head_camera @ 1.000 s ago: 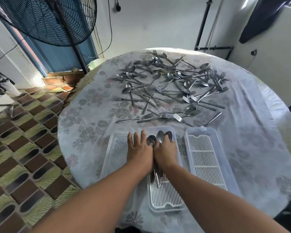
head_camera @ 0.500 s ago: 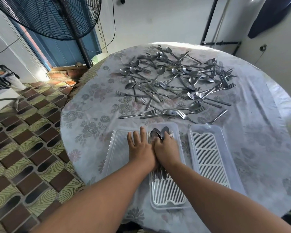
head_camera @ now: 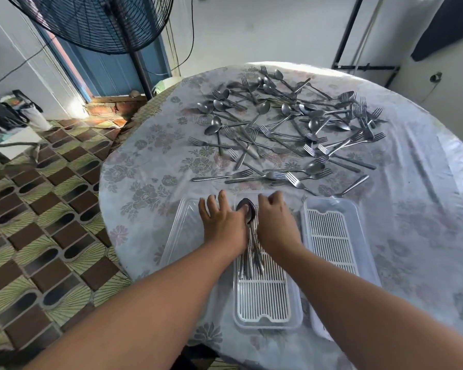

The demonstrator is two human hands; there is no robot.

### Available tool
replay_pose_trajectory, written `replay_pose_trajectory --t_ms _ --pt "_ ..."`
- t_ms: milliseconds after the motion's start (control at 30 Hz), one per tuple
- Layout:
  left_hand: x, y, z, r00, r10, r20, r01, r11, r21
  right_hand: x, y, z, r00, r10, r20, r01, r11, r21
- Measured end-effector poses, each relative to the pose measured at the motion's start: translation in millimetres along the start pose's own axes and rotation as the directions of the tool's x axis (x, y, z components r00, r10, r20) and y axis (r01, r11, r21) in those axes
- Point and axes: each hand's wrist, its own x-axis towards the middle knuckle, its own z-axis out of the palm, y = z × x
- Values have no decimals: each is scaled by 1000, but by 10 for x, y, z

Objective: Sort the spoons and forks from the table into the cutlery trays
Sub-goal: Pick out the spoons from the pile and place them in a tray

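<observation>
A bundle of spoons (head_camera: 247,213) lies lengthwise in the middle cutlery tray (head_camera: 265,303), bowls at the far end, handles toward me. My left hand (head_camera: 222,222) rests palm down against the bundle's left side, fingers spread. To the right of the bundle, my right hand (head_camera: 275,222) has loosely curled fingers and grips nothing. A second tray (head_camera: 329,236) with a white slotted insert stands to the right, with nothing in it. A clear tray (head_camera: 182,225) lies to the left, partly under my left hand. Several loose spoons and forks (head_camera: 292,129) are scattered across the far half of the table.
The round table (head_camera: 150,182) has a floral plastic cover. A standing fan (head_camera: 104,22) is at the far left beside the table. Patterned floor tiles (head_camera: 38,209) lie to the left. A fork (head_camera: 297,181) lies just beyond the trays.
My hands, pressed together over the spoon bowls before, have drawn slightly apart, and the stacked spoon bowls show between them. The view has shifted closer.
</observation>
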Motion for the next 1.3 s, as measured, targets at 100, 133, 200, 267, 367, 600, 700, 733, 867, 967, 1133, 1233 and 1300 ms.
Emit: replay_pose_trajectory --t_ms 100,133,200,267,367,600,700,733,867,967,1133,1233,1300 --pt "-65 6 32 986 127 -111 -116 988 97 137 64 -113 995 -96 6 93 934 -344" --pt "-92 20 43 975 179 -130 -161 977 139 165 82 -125 995 -102 16 100 908 -407" --pt "-158 60 59 952 273 -136 -248 953 172 179 116 -105 996 -74 41 84 884 -460" --pt "-222 114 88 943 328 -64 -312 932 184 179 145 -78 998 -47 46 63 878 -475" --pt "-263 153 99 940 333 70 -340 908 247 199 161 -75 998 -56 34 65 882 -467" --pt "-197 22 47 957 291 -1 -280 924 260 144 74 35 992 -88 91 121 867 -484" --pt "-180 19 34 968 252 6 -244 930 275 128 75 59 992 -86 93 120 870 -478" --pt "-184 18 35 967 253 11 -246 930 271 122 78 61 992 -78 96 115 872 -476" --pt "-195 21 63 971 237 12 -232 937 263 100 45 42 990 -46 134 103 883 -458" --pt "-192 23 50 974 225 1 -218 945 246 98 30 42 987 -11 158 71 923 -379" --pt "-220 -29 53 968 249 -36 -240 956 167 77 47 60 996 38 74 -27 988 -151" --pt "-236 -57 30 970 241 -39 -230 955 187 101 -3 54 991 122 61 -118 992 -52" --pt "-246 -58 13 969 239 -63 -222 954 202 85 -38 90 991 123 60 -120 991 -60"
